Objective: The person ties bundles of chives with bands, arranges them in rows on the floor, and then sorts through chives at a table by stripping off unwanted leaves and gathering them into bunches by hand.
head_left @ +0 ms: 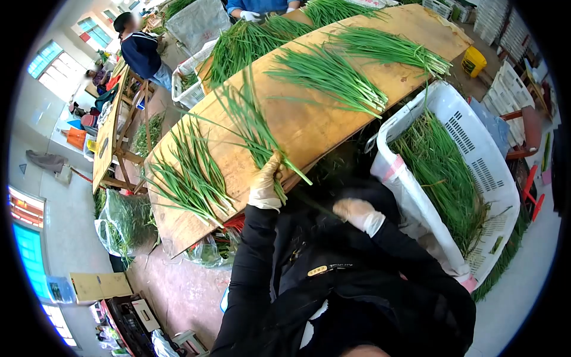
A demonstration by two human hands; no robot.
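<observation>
My left hand [265, 184], in a pale glove, is closed around a bunch of green chives [253, 134] at the near edge of the wooden board. The leaf tips fan out away from me and the cut ends point toward me. My right hand [355, 214], also gloved, hovers in front of my dark apron, apart from the bunch. Its fingers look curled but are blurred, and a thin dark streak runs from them. Left of the held bunch, a loose spread of chives [190, 169] lies on the board. Two neater bundles, one nearer [333, 77] and one farther [395, 47], lie to the right.
The long wooden board [309, 140] crosses before me. A white plastic crate [470, 128] of loose greens stands at my right. Across the board, a co-worker's gloved hand [250, 16] is by a chive heap [244, 47]. A yellow bucket [473, 61] stands beyond the crate; plastic bags [122, 223] sit left.
</observation>
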